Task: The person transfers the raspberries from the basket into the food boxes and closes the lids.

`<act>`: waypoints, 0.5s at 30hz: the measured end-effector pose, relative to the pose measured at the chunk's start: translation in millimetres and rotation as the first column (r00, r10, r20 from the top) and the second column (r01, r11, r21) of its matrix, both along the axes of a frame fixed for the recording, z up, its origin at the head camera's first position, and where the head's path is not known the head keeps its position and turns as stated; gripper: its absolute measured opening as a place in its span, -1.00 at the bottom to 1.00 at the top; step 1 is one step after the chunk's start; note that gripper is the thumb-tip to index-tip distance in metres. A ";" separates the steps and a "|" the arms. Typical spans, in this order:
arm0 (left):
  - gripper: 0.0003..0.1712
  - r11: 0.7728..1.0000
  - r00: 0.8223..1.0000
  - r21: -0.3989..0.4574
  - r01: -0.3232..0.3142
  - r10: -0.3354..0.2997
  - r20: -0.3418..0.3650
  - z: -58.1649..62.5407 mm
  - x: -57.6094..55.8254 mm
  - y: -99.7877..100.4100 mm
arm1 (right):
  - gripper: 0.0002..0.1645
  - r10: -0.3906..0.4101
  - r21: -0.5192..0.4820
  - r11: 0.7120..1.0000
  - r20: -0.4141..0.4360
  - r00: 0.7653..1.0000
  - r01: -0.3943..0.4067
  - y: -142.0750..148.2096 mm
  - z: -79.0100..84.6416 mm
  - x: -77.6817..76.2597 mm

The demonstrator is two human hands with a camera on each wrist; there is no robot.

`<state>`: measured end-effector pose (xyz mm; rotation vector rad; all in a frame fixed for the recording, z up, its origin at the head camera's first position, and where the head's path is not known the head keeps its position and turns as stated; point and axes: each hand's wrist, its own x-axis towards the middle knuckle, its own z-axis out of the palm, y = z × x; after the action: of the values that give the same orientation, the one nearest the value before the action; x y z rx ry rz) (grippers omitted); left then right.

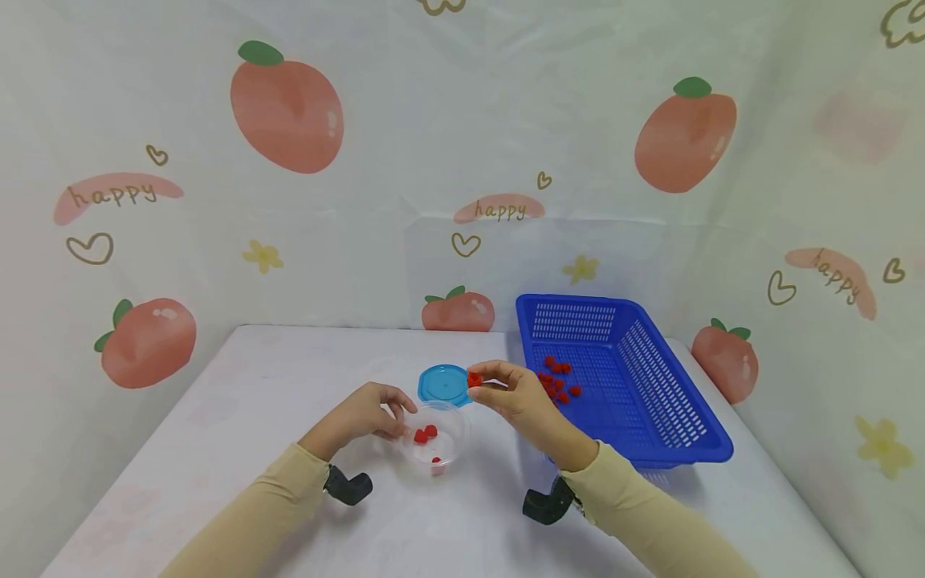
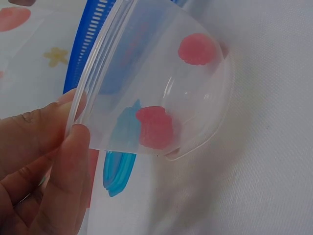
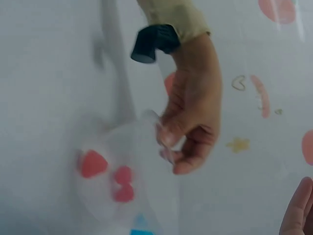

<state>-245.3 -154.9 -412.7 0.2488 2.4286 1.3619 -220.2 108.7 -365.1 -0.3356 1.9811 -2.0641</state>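
Note:
My left hand pinches the rim of a clear plastic bowl, thumb on one side and fingers on the other, as the left wrist view shows. Inside the bowl lie 3 red raspberries; two of them touch and one sits apart. My right hand holds another raspberry between thumb and fingertips, above and to the right of the bowl. Behind the bowl a round blue lid lies flat on the table. Only a few fingertips of the right hand appear in the right wrist view, without the held raspberry.
A blue plastic basket with slotted sides stands at the right of the white table. Several red raspberries lie at its left side, partly behind my right hand. A printed cloth hangs behind the table.

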 end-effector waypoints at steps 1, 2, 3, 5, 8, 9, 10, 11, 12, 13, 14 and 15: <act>-0.69 1.000 1.000 0.000 0.003 -0.003 -0.001 -0.1 -0.1 -0.2 | -0.58 0.011 0.007 1.000 0.004 1.000 -0.011 -2.5 -3.0 1.7; -0.69 1.000 1.000 0.000 0.005 -0.005 -0.003 -0.2 -0.3 -0.3 | -0.58 0.022 0.020 1.000 0.001 1.000 -0.022 -4.6 -6.1 3.4; -0.68 1.000 1.000 -0.001 0.008 -0.008 -0.004 -0.2 -0.3 -0.3 | -0.58 0.035 0.026 0.999 0.003 0.999 -0.036 -6.8 -9.4 4.9; -0.68 1.000 1.000 -0.004 0.011 -0.011 -0.006 -0.1 -0.2 -0.4 | -0.60 0.056 0.038 0.998 0.002 0.998 -0.056 -10.6 -15.7 8.3; -0.68 1.000 1.000 -0.012 0.012 -0.012 -0.009 -0.2 -0.4 -0.1 | -0.61 0.065 0.064 0.996 0.011 0.998 -0.065 -15.4 -25.5 12.0; -0.68 1.000 1.000 -0.013 0.012 -0.012 -0.009 -0.2 -0.5 0.0 | -0.60 0.061 0.071 0.996 0.018 0.998 -0.062 -16.9 -28.7 12.8; -0.68 1.000 1.000 -0.014 0.011 -0.011 -0.011 -0.2 -0.5 0.2 | -0.61 0.056 0.083 0.995 0.024 0.998 -0.057 -18.0 -31.7 13.7; -0.68 1.000 1.000 -0.014 0.010 -0.010 -0.012 -0.2 -0.6 0.3 | -0.60 0.047 0.100 0.994 0.030 0.998 -0.050 -19.2 -35.1 14.0; -0.68 1.000 1.000 -0.015 0.009 -0.010 -0.013 -0.3 -0.9 0.5 | -0.60 0.039 0.120 0.992 0.034 0.999 -0.043 -19.9 -38.0 14.6; -0.68 1.000 1.000 -0.017 0.007 -0.007 -0.013 -0.5 -0.9 0.6 | -0.59 0.030 0.137 0.990 0.036 0.999 -0.035 -20.6 -40.6 14.9; -0.68 1.000 1.000 -0.018 0.005 -0.005 -0.013 -0.6 -1.0 0.7 | -0.58 0.023 0.150 0.988 0.036 0.999 -0.029 -21.0 -43.3 15.0; -0.68 1.000 1.000 -0.018 0.003 -0.003 -0.014 -0.8 -1.0 0.9 | -0.58 0.017 0.164 0.986 0.036 0.999 -0.023 -21.3 -45.7 15.1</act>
<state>-246.4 -154.0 -413.5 0.2581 2.4499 1.3401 -205.2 87.4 -410.8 -0.2822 2.1012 -1.8655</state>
